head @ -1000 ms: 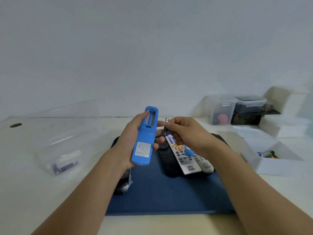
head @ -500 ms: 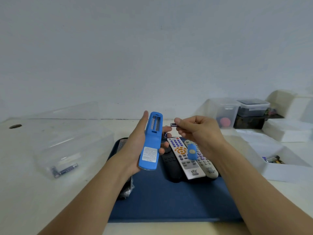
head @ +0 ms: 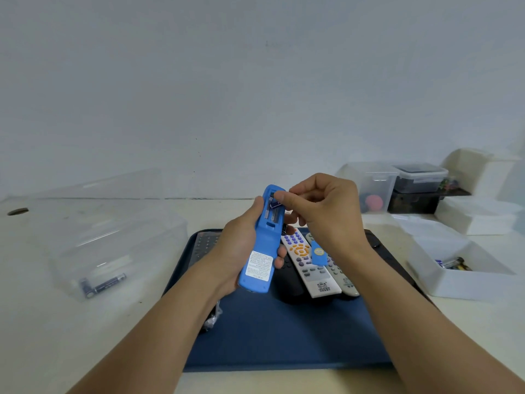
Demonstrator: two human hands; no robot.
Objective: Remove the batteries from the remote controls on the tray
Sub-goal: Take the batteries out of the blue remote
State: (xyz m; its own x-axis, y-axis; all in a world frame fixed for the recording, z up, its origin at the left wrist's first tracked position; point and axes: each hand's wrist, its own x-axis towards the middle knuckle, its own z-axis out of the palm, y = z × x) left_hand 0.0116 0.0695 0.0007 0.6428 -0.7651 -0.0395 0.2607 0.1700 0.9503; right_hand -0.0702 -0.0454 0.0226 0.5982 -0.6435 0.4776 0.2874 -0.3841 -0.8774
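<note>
Above the dark blue tray (head: 284, 336), a blue remote control (head: 260, 251) is held in the left hand (head: 241, 245), back side up, with its battery compartment uncovered at the far end. The fingers of this hand are wrapped around the body of the remote. A small dark battery (head: 275, 205) is seen in the compartment, tilted, and it is pinched by the thumb and forefinger of the right hand (head: 326, 211); the other fingers of that hand are curled.

On the tray, just behind the hands, a white remote with purple and orange buttons (head: 308, 265), a grey-white remote (head: 339, 275) and a black remote (head: 288, 282) are laid side by side. A small blue cover (head: 318, 253) is resting on the two light remotes.

On the worktop (head: 42, 322), a clear plastic box (head: 113, 245) with batteries in it (head: 103, 284) is placed left of the tray. A white box (head: 460, 268) holding several batteries (head: 454, 264) is placed to the right. More containers (head: 397, 189) are kept near the wall.
</note>
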